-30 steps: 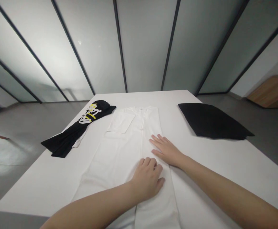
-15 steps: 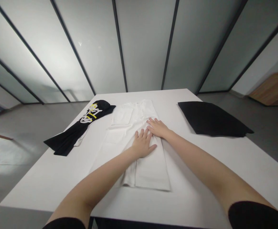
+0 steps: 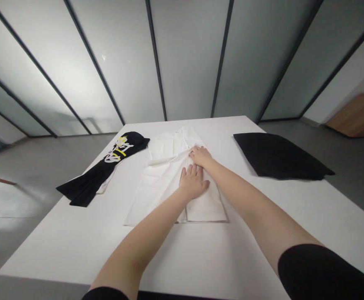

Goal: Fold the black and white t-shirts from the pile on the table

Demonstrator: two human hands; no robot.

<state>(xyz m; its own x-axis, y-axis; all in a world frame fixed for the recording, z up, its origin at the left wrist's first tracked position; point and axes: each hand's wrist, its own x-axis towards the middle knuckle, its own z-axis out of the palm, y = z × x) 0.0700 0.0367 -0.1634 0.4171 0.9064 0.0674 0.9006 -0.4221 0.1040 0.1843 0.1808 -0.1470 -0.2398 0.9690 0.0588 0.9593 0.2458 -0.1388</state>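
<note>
A white garment point(image 3: 157, 187) with two leg-like panels lies spread on the white table point(image 3: 76, 237). Its lower hem faces me, and a wrinkled ridge crosses its middle. On the right panel my left hand point(image 3: 193, 182) rests palm down with its fingers stretched out. Just beyond it, my right hand point(image 3: 200, 157) presses on the cloth near the garment's right edge, its fingers somewhat bent but apart. Cloth bunches by the right fingertips. Part of the garment is hidden under my hands and left forearm.
A black garment point(image 3: 91, 179) with white and yellow print lies at the table's left edge, some white cloth showing under it. A flat black piece of cloth point(image 3: 275, 156) lies at the right, overhanging the edge. Frosted glass panels point(image 3: 188, 58) stand behind the table.
The white garment's near hem has slid away from me and slightly right, and its far part is more rumpled. Both hands have moved forward with it, the left also a little right.
</note>
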